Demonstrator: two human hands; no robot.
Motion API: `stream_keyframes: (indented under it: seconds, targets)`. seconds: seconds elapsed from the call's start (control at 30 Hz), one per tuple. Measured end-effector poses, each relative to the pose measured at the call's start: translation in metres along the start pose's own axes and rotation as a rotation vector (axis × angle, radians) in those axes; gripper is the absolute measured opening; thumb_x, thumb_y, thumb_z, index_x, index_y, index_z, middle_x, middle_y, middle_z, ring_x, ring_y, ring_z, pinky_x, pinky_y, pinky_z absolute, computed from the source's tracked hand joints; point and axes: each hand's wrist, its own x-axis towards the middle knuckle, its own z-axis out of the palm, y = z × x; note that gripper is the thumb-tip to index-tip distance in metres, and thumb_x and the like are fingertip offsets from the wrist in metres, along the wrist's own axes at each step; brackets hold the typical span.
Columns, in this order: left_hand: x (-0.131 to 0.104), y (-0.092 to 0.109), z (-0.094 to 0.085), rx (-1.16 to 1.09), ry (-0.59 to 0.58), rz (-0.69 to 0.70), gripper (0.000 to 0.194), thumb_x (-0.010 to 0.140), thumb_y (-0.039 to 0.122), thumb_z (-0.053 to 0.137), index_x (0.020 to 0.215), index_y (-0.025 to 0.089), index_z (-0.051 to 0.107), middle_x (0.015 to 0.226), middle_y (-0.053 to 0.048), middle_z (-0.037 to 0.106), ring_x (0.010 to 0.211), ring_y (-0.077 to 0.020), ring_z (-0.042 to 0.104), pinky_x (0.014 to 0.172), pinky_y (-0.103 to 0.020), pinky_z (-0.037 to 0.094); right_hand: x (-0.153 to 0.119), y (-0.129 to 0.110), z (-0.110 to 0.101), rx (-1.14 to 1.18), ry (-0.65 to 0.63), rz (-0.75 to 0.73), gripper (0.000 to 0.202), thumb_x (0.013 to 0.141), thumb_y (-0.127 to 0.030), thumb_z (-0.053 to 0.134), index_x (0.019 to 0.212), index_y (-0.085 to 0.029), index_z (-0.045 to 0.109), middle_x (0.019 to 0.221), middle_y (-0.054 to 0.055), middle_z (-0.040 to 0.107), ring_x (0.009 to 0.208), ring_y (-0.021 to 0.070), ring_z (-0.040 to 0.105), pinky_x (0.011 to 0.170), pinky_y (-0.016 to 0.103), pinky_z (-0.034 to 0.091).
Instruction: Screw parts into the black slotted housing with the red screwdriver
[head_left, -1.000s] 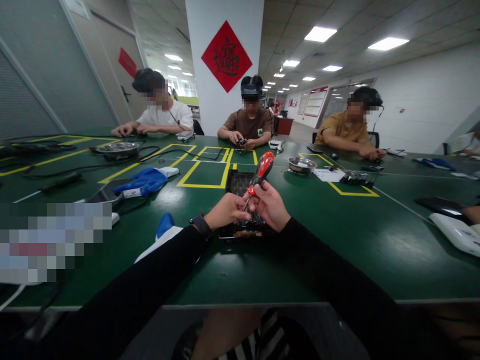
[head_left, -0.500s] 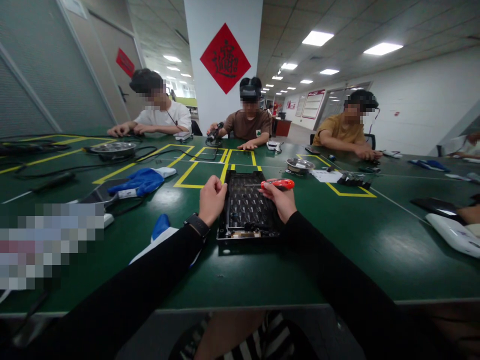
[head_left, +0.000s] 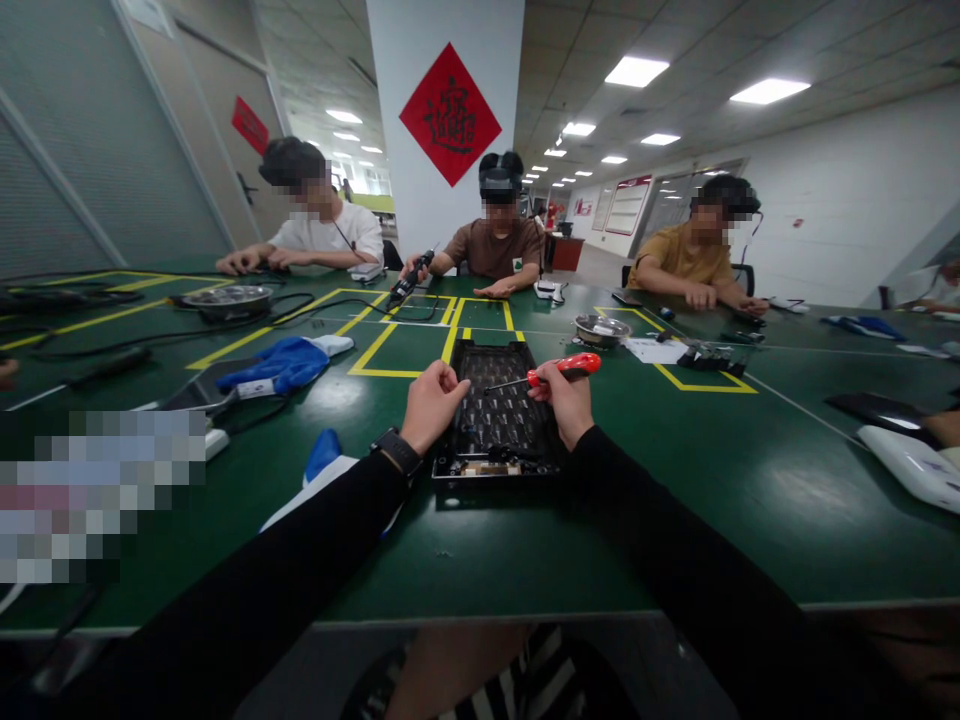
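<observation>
A black, open device housing (head_left: 501, 425) lies on the green table in front of me, its patterned inside facing up. My right hand (head_left: 568, 398) grips a red-handled screwdriver (head_left: 574, 369) over the housing's right side, its thin shaft pointing left. The screwdriver's tip is over the upper middle of the housing, close to my left fingertips. My left hand (head_left: 435, 402) is at the housing's left edge with thumb and fingers pinched together; whatever is between them, if anything, is too small to make out.
Blue-and-white gloves (head_left: 281, 365) lie at the left, with another glove (head_left: 322, 458) near my left forearm. Metal bowls (head_left: 601, 330) stand further back. A black part (head_left: 705, 358) and paper lie at the right. Three people sit across the table.
My left hand has moved slightly right over the housing. The screwdriver has tilted, handle up and tip lower. Across the table, a person's hand has raised and turned a black tool.
</observation>
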Motion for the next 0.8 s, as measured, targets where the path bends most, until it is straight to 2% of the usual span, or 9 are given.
stream_keyframes:
  seconds: [0.1,0.23,0.4,0.53,0.63,0.7,0.73,0.8]
  targets:
    - [0.000,-0.002,0.001,-0.080,-0.074,0.042,0.016,0.067,0.028,0.061,0.075,0.016,0.054,0.067,0.000,0.058,0.062,-0.0116,0.053,0.061,-0.024,0.040,0.000,-0.002,0.000,0.064,0.052,-0.009,0.012,0.067,-0.024,0.055,0.060,-0.014,0.053,0.049,-0.002,0.054,0.037,0.0069,0.049,0.036,0.017,0.038]
    - [0.000,-0.005,0.003,-0.097,-0.164,0.089,0.030,0.059,0.027,0.069,0.086,0.016,0.060,0.083,-0.005,0.065,0.078,-0.0158,0.060,0.073,-0.029,0.043,-0.002,-0.005,0.001,0.146,0.073,-0.005,0.014,0.068,-0.025,0.054,0.059,-0.015,0.050,0.047,-0.003,0.052,0.036,0.0065,0.046,0.035,0.018,0.038]
    - [0.000,-0.005,0.004,-0.169,-0.263,0.063,0.033,0.062,0.031,0.068,0.090,0.015,0.062,0.080,-0.006,0.067,0.073,-0.0157,0.061,0.070,-0.029,0.046,-0.004,-0.006,0.001,0.203,0.063,0.015,0.013,0.068,-0.025,0.055,0.060,-0.015,0.050,0.049,-0.003,0.052,0.036,0.0060,0.045,0.035,0.018,0.036]
    - [0.000,-0.005,0.004,-0.173,-0.270,0.042,0.038,0.062,0.030,0.069,0.095,0.015,0.060,0.076,-0.005,0.067,0.068,-0.0144,0.060,0.066,-0.028,0.045,-0.002,-0.005,0.001,0.225,0.062,0.009,0.014,0.069,-0.027,0.055,0.066,-0.015,0.050,0.053,-0.002,0.054,0.037,0.0061,0.045,0.036,0.018,0.036]
    - [0.000,-0.005,0.004,-0.166,-0.261,0.050,0.038,0.062,0.029,0.068,0.097,0.015,0.060,0.077,-0.004,0.067,0.067,-0.0136,0.060,0.066,-0.027,0.045,0.007,-0.005,-0.008,0.130,0.133,-0.118,0.017,0.072,-0.032,0.054,0.075,-0.016,0.052,0.064,0.000,0.058,0.043,0.0080,0.049,0.041,0.020,0.040]
    - [-0.001,-0.005,0.004,-0.147,-0.256,0.067,0.034,0.064,0.029,0.066,0.095,0.015,0.061,0.077,-0.004,0.067,0.068,-0.0134,0.059,0.066,-0.027,0.044,0.016,-0.004,-0.020,-0.037,0.156,-0.278,0.020,0.071,-0.030,0.056,0.084,-0.016,0.055,0.076,0.002,0.061,0.058,0.0112,0.056,0.052,0.023,0.046]
    - [-0.001,-0.004,0.003,-0.128,-0.254,0.079,0.030,0.066,0.030,0.065,0.092,0.016,0.063,0.076,-0.004,0.067,0.068,-0.0134,0.059,0.066,-0.026,0.044,0.021,-0.003,-0.028,-0.143,0.136,-0.367,0.022,0.069,-0.027,0.058,0.088,-0.017,0.056,0.084,0.003,0.062,0.069,0.0130,0.059,0.062,0.026,0.048]
    - [-0.002,-0.002,0.002,-0.082,-0.246,0.100,0.023,0.068,0.033,0.063,0.084,0.017,0.066,0.075,-0.003,0.067,0.065,-0.0131,0.057,0.064,-0.026,0.042,0.029,0.003,-0.046,-0.361,0.020,-0.509,0.023,0.066,-0.019,0.059,0.088,-0.018,0.060,0.096,0.005,0.061,0.091,0.0163,0.056,0.083,0.031,0.043]
